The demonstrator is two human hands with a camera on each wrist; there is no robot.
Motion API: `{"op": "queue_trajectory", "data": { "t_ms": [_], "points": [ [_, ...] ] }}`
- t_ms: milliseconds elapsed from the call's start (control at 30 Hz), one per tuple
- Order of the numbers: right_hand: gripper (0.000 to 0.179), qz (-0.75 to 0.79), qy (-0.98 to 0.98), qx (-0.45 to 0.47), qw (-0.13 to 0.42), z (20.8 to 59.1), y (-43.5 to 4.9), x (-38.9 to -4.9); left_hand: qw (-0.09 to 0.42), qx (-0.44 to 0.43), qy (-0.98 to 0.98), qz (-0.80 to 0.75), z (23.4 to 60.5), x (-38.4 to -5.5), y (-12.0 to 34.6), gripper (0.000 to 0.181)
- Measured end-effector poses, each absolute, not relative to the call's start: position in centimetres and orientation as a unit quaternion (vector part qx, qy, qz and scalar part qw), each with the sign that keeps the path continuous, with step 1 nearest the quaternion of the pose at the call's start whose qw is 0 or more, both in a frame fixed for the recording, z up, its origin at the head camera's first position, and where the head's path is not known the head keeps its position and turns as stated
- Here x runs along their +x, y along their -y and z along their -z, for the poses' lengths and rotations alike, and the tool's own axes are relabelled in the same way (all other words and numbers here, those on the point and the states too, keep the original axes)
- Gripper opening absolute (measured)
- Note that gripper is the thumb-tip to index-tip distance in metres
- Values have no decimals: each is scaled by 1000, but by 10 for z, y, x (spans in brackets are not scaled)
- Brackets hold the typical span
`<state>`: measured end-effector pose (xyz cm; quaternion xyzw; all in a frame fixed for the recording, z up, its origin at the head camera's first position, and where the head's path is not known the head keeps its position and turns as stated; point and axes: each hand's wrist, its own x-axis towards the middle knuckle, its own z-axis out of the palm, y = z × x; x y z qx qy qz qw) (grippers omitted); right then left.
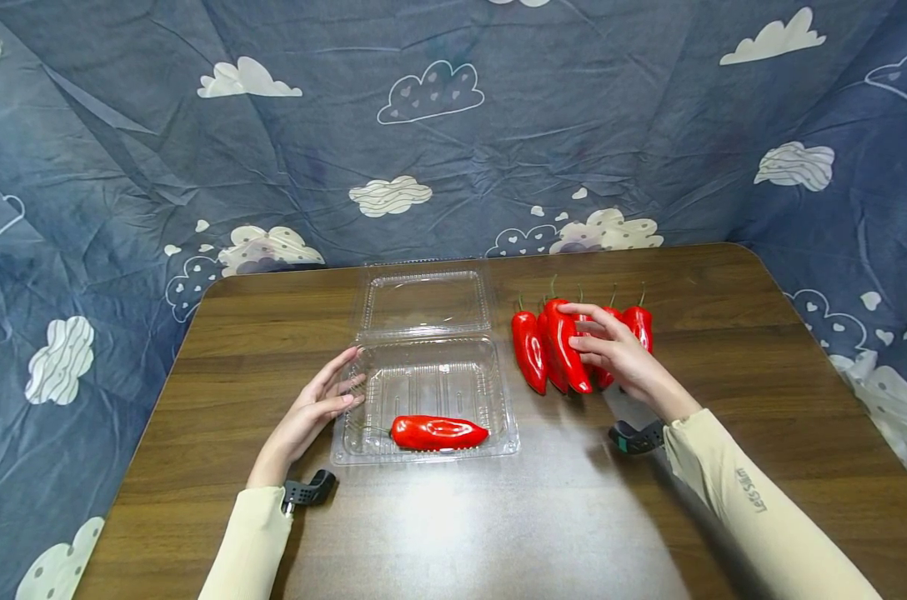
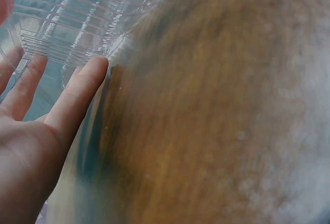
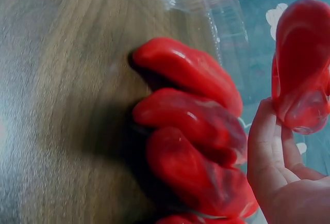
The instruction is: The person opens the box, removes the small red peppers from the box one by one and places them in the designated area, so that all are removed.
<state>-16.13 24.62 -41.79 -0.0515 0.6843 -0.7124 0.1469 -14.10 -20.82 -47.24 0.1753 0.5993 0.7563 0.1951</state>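
Observation:
A clear plastic clamshell container lies with its lid spread back on the table. One red pepper lies crosswise in its tray, along the near side. My left hand is at the tray's left side, its fairly straight fingers touching the plastic wall, as the left wrist view also shows. In my right hand a red pepper is held between thumb and fingers, raised above the others. Beneath and beside it lie several more red peppers in a row, partly hidden by that hand.
The wooden table has a rounded back edge against a blue cloth backdrop with white clouds. Behind the tray, the transparent lid reaches nearly to the table's back edge. A dark device sits at each wrist.

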Motion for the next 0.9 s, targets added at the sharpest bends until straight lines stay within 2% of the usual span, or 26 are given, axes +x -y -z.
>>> {"op": "queue_trajectory", "data": {
  "t_ms": [900],
  "points": [
    [41, 720, -682, -54, 116, 418, -271, -160, 196, 173, -605, -752, 471, -141, 208, 68]
  ]
}}
